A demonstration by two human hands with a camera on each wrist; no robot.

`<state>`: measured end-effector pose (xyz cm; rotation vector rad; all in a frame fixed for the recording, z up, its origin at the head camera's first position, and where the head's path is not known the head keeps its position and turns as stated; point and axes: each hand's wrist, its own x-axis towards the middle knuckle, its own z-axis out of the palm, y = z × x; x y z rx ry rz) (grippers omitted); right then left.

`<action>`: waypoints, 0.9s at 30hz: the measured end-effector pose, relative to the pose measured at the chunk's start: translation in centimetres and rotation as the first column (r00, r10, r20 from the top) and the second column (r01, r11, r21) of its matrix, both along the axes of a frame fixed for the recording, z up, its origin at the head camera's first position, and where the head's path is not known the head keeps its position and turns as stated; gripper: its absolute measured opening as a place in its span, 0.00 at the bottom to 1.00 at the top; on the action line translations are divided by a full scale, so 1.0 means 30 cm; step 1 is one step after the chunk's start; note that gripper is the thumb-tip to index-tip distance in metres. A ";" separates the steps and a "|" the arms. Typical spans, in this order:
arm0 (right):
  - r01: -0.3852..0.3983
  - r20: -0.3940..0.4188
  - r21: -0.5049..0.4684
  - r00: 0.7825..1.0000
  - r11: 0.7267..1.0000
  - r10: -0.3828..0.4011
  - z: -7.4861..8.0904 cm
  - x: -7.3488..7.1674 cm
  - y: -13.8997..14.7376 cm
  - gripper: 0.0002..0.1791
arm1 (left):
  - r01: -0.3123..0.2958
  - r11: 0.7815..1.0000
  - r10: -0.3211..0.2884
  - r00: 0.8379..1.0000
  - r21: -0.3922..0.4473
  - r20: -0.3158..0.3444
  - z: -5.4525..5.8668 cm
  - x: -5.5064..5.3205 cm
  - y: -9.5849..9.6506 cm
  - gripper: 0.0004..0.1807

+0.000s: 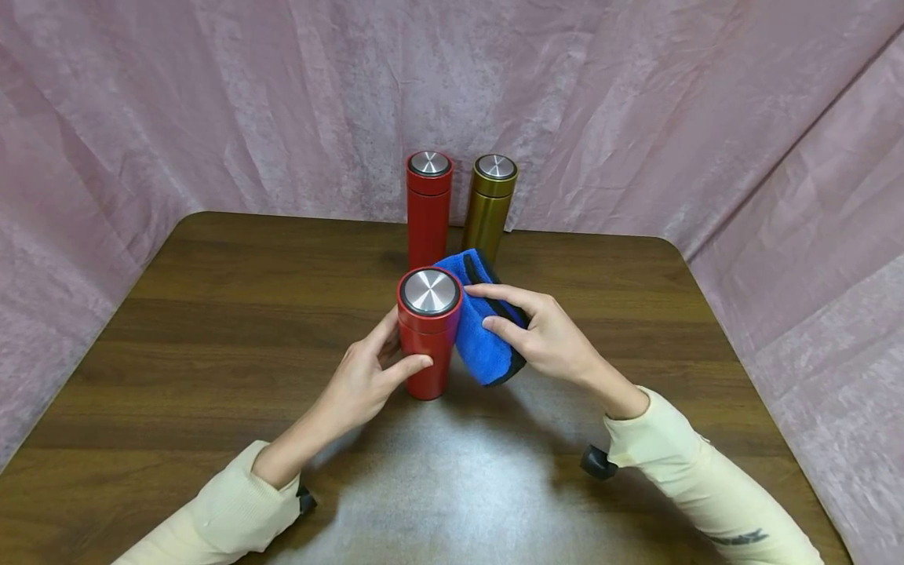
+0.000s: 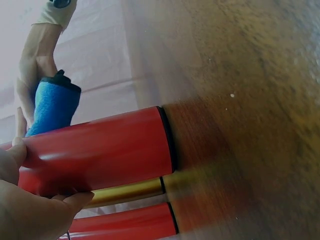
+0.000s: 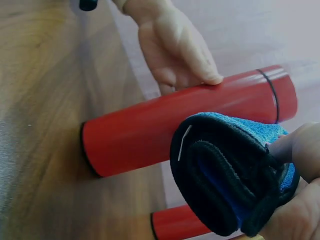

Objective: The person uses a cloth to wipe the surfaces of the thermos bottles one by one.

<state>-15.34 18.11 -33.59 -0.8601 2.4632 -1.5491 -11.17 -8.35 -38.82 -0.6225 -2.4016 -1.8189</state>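
A red vacuum flask (image 1: 428, 353) with a silver lid top is upright, its base at or close to the wooden table (image 1: 233, 345). My left hand (image 1: 363, 380) grips it from the left, thumb in front and fingers behind. Pinched in my right hand (image 1: 551, 333) is a folded blue cloth (image 1: 480, 341) with black edging, which lies against the flask's right side. The right wrist view shows the folded layers of the cloth (image 3: 220, 175) beside the red flask (image 3: 150, 127). Part of my right hand's fingers is hidden behind the cloth.
Behind the held flask stand another red flask (image 1: 428, 220) and a gold flask (image 1: 487, 220), close together near the table's back edge. Pink curtains (image 1: 318, 118) hang behind the table and along both sides.
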 end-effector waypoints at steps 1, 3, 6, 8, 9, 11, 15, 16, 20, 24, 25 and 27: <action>-0.002 0.005 0.001 1.000 1.000 0.002 -0.009 -0.001 -0.002 0.24 | 0.000 1.000 0.000 1.000 0.000 -0.002 0.000 0.000 0.000 0.46; -0.007 0.021 0.002 1.000 1.000 0.007 -0.026 -0.003 -0.007 0.24 | 0.000 1.000 0.000 1.000 -0.005 -0.004 -0.001 0.000 -0.001 0.46; -0.007 0.039 0.012 0.999 1.000 0.007 -0.055 -0.007 -0.013 0.23 | -0.001 1.000 0.001 1.000 -0.009 -0.004 -0.001 -0.001 -0.002 0.46; -0.005 0.047 0.027 0.999 1.000 0.004 -0.075 -0.010 -0.017 0.23 | 0.000 1.000 0.000 1.000 -0.008 -0.002 -0.001 -0.001 -0.002 0.46; -0.002 0.047 0.036 0.999 0.999 0.001 -0.085 -0.012 -0.019 0.23 | 0.002 1.000 -0.002 1.000 -0.006 -0.001 -0.001 -0.001 -0.002 0.46; 0.003 0.042 0.058 0.999 0.998 -0.005 -0.105 -0.016 -0.021 0.23 | 0.006 1.000 -0.006 1.000 -0.002 0.000 -0.002 -0.001 -0.002 0.46; 0.003 0.025 0.100 1.000 0.995 -0.006 -0.139 -0.022 -0.026 0.23 | 0.015 1.000 -0.015 1.000 0.007 0.002 -0.003 -0.002 -0.003 0.45; -0.001 0.018 0.112 1.000 0.994 -0.001 -0.147 -0.023 -0.027 0.23 | 0.017 1.000 -0.017 1.000 0.009 0.002 -0.003 -0.002 -0.004 0.45; -0.025 0.007 0.156 1.000 0.987 0.024 -0.182 -0.032 -0.034 0.24 | 0.020 1.000 -0.020 1.000 0.017 -0.006 -0.004 -0.002 -0.004 0.45; -0.049 0.000 0.217 0.999 0.975 0.050 -0.212 -0.041 -0.044 0.24 | 0.024 1.000 -0.024 1.000 0.016 -0.007 -0.004 -0.002 -0.004 0.45; -0.053 -0.001 0.237 0.998 0.970 0.055 -0.217 -0.043 -0.047 0.24 | 0.025 1.000 -0.025 1.000 0.016 -0.006 -0.004 -0.002 -0.004 0.45; -0.059 -0.003 0.281 0.998 0.958 0.062 -0.224 -0.048 -0.053 0.23 | 0.026 1.000 -0.026 1.000 0.014 -0.002 -0.004 -0.001 -0.004 0.45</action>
